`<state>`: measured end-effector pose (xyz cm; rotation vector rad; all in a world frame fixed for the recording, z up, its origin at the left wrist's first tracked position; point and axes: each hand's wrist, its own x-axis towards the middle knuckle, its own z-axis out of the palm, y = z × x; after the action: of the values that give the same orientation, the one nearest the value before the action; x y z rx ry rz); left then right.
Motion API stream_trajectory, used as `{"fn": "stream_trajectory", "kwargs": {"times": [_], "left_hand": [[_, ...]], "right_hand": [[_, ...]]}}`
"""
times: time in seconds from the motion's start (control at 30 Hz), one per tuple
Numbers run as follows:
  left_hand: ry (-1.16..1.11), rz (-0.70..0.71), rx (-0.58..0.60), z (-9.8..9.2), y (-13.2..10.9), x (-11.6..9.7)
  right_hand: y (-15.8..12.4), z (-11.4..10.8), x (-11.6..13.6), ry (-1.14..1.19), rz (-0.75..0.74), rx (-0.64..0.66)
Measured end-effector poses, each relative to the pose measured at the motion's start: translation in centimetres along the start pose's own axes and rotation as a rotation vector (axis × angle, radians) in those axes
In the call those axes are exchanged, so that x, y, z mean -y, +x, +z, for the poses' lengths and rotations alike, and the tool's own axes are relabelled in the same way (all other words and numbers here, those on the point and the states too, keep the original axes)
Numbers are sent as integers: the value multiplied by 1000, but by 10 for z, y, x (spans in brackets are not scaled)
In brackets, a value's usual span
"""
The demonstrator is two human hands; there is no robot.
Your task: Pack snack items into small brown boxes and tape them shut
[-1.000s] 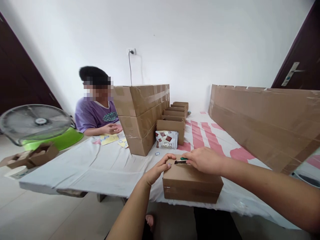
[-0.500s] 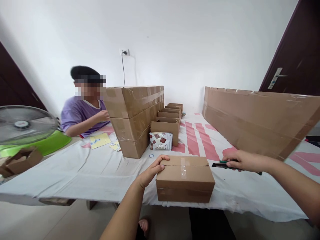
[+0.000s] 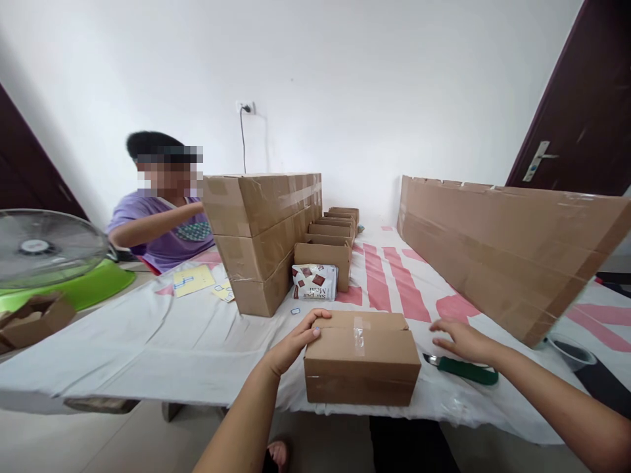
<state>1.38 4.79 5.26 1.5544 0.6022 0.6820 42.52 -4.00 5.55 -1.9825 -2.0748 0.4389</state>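
A taped cardboard box (image 3: 362, 364) sits by the near edge of the cloth-covered table (image 3: 148, 368), its top seam running left to right with a strip of clear tape (image 3: 359, 336) across it. The left hand (image 3: 298, 338) touches the box at its left end, thumb and fingers spread over the top edge rather than wrapped around it. Just beside the box's right end, a green-handled cutter (image 3: 468, 371) lies on the cloth, metal end towards the box. The right hand (image 3: 461, 338) is empty, its fingers loosely parted, just beyond the cutter; contact between them cannot be told. Farther on, a printed pouch (image 3: 315, 284) leans against the first of a row of open boxes (image 3: 325, 253), between a three-high carton stack (image 3: 263, 259) on the left and a long carton (image 3: 507, 243) on the right. Past the stack sits a co-worker in a purple top (image 3: 142, 220).
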Motion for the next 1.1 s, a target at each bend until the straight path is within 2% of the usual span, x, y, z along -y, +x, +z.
{"fn": "stream_trajectory", "kwargs": {"times": [0.07,0.17,0.27,0.33,0.4,0.57,0.67,0.73,0.8,1.0,1.1], "left_hand": [[-12,5,7,-1,0,2],[-29,10,6,-2,0,4],[-39,11,15,-3,0,5],[-34,16,26,-3,-1,6],[-21,24,30,-3,-1,6],[0,34,24,-4,-1,6],[-11,35,26,-4,0,6],[-2,38,25,-4,0,6],[11,44,27,-3,1,5],[5,101,-20,-2,0,7],[-47,100,6,-2,1,9]], "right_hand": [[12,-14,33,107,-33,-130],[27,-26,89,302,-163,-147],[36,-27,134,398,-258,10],[39,-23,156,413,-248,108],[42,-19,170,404,-223,134],[47,-11,183,379,-234,105],[49,-12,184,179,-417,53],[49,-16,183,69,-572,93],[50,-19,182,12,-659,160],[49,-26,176,45,-678,137],[46,-34,173,71,-652,157]]}}
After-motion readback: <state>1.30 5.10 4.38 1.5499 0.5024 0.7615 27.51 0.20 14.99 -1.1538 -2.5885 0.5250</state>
